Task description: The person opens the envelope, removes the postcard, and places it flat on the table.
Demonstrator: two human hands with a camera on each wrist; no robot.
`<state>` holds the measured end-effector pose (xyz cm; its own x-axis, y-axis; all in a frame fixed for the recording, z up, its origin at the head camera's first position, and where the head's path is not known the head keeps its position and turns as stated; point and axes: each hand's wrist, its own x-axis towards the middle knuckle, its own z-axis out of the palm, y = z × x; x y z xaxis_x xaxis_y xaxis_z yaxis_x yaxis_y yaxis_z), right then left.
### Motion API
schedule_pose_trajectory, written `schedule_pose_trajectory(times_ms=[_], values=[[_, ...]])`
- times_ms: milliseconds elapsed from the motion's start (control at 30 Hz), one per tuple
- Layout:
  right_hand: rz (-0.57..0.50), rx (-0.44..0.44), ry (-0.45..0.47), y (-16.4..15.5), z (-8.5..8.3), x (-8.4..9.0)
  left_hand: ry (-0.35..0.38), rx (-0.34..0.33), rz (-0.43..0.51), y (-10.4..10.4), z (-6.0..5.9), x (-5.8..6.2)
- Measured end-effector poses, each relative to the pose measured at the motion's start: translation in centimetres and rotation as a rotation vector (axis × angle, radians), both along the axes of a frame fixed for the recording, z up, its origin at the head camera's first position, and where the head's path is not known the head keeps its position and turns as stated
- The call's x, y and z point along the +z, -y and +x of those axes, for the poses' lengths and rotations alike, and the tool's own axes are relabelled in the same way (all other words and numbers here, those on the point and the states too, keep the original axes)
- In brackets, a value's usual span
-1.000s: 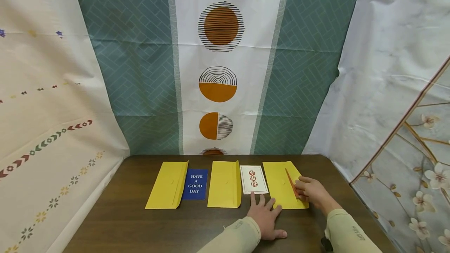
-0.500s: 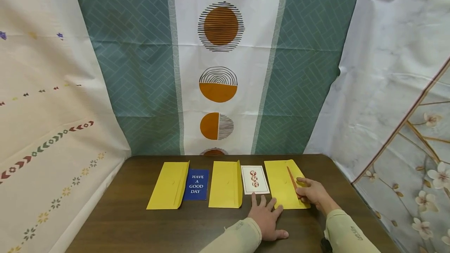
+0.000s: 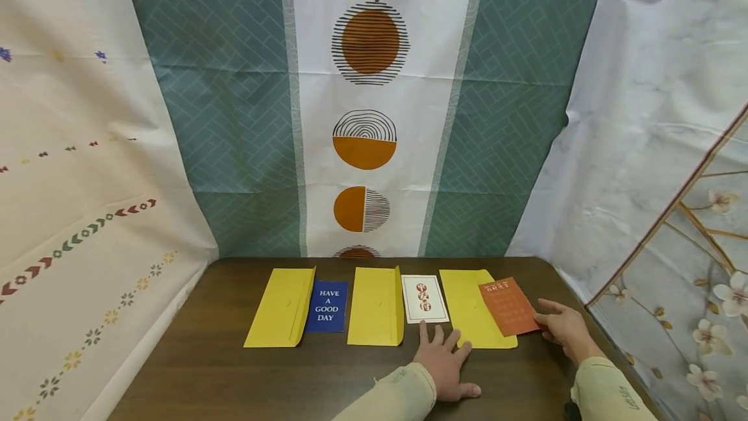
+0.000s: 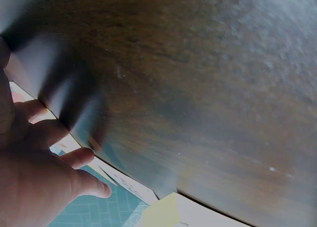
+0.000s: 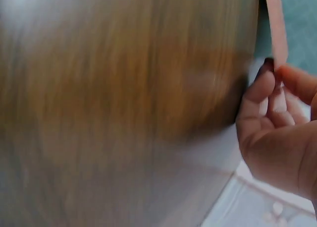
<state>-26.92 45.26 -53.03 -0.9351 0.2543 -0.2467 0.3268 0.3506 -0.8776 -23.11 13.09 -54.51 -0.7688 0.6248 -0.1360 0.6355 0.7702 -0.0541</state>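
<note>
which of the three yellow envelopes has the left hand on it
The rightmost yellow envelope: the left hand touches its near corner. The other two lie farther left, untouched.

Two hands low in the picture, both arms in pale sleeves

The left hand [image 3: 442, 364] is laid flat, palm down, with its fingers [image 3: 435, 335] spread out straight and the thumb stuck out to the side. The right hand [image 3: 562, 329] is held out further to the right, with the fingers pointed to the left. In the right wrist view, the fingertips [image 5: 268, 86] and thumb are seen pressed together in a pinch. Both wrists are kept low.
</note>
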Motion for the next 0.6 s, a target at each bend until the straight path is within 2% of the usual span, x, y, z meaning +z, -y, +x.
schedule_pose_trajectory(times_ms=[67,133,300,367,467,600], values=[[0.027,0.034,0.002,-0.7,0.0,0.0,0.003,0.002,0.0,0.0,0.0,-0.1],[0.118,0.083,-0.025,-0.9,-0.1,-0.1,0.004,0.004,0.0,-0.1,0.0,-0.1],[0.502,0.21,-0.174,0.0,-0.5,-0.2,0.006,0.0,0.001,-0.2,-0.1,-0.1],[0.617,0.254,-0.221,0.6,-0.6,-0.2,0.008,0.002,0.002,-0.2,-0.1,-0.1],[0.741,0.307,-0.275,1.4,-0.8,-0.1,-0.003,0.003,-0.003,-0.2,-0.1,-0.3],[0.84,0.326,-0.308,2.2,-0.8,0.2,-0.028,-0.001,-0.006,-0.3,-0.2,-0.5]])
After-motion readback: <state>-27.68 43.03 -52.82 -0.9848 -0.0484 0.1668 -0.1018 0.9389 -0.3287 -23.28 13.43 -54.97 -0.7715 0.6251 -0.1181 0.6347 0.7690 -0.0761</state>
